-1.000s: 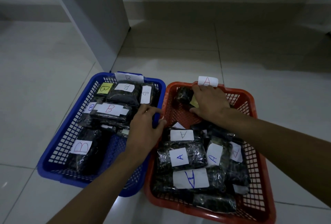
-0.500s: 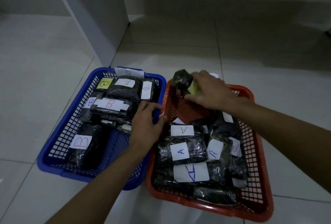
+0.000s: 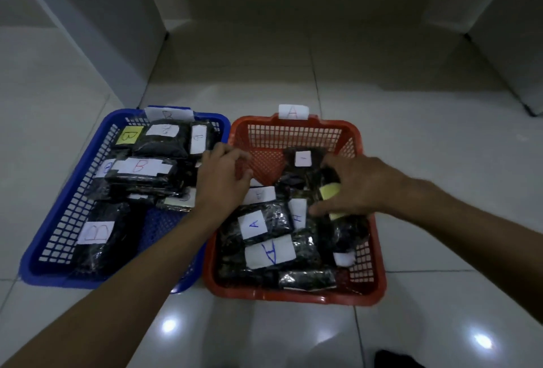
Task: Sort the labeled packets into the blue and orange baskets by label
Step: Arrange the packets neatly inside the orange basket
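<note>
A blue basket (image 3: 73,179) on the left carries a "B" tag (image 3: 169,113) and holds several dark packets with B labels (image 3: 140,166). Touching it on the right, an orange basket (image 3: 293,135) with an "A" tag (image 3: 293,111) holds several dark packets labelled A (image 3: 254,223). My right hand (image 3: 358,188) is low over the orange basket's right middle, fingers and thumb around a dark packet with a yellow label (image 3: 330,192). My left hand (image 3: 223,182) lies on the adjoining rims of the two baskets, fingers curled over them.
Both baskets sit on a glossy tiled floor (image 3: 440,162). A white cabinet corner (image 3: 102,29) stands behind the blue basket, and another white unit (image 3: 514,44) is at the far right. A dark shape (image 3: 393,360) shows at the bottom edge.
My right hand lifted the yellow-labelled packet from the orange basket's far end and brought it down nearer, onto the pile at the right middle. My left hand stayed on the rims.
</note>
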Available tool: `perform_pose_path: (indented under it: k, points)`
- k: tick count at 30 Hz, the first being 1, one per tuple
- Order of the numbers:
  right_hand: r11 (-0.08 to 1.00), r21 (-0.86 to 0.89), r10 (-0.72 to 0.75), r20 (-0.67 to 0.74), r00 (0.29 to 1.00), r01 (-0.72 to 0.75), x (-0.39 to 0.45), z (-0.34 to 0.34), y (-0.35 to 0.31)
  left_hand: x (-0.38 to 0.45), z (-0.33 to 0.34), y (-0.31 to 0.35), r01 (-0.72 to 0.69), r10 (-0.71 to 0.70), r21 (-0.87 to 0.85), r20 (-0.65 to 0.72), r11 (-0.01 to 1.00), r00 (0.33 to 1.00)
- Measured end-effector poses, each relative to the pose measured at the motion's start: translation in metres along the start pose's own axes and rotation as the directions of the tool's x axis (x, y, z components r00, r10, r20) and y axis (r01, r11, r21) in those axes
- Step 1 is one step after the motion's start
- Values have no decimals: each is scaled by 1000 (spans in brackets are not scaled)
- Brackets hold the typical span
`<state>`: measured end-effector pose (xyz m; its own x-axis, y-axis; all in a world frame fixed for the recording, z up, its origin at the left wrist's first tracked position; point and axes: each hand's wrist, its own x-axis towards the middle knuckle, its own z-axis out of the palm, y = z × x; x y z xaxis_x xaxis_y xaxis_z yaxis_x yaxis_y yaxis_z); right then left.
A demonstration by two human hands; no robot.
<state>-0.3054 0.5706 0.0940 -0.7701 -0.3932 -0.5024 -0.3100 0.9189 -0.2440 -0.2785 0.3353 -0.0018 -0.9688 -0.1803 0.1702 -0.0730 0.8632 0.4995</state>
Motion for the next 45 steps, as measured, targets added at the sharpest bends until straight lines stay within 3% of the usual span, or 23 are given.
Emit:
perform_pose_path:
  k: [6,11,17,22,26,31,37,42,45]
  points:
    - [960,-243,140,-10,990,-138,-24,19,23,5,5,9,-36,29,121,52,992,998]
    - [937,-323,140,-5,990,-134,-25,5,27,10,5,20,-105,91,132,111,986,990]
    - [993,-88,40,-355,934,-76,15,-22,20,13,1,16,-114,99,124,122,986,988]
    - [979,133,168,-87,982,-155,87,4,17,7,-8,-1,-84,78,82,67,993,995]
    - [906,352,254,-9,967,-234,100,8,14,6,-9,-9,-57,56,27,37,998,998]
    - [607,758,222,126,967,-238,94,-4,12,11,-7,-13,-25,23,-123,-24,992,999]
    - [617,776,250,-32,968,-133,83,-16,16,7,-2,-22,-89,82,-159,-54,983,995]
    - [730,681,157,-261,952,66,91,-14,10,10,0,-23,-86,74,-154,-87,984,994]
    - [731,662,118,-364,924,167,109,6,-4,9,2,-22,-71,57,-147,-102,987,993]
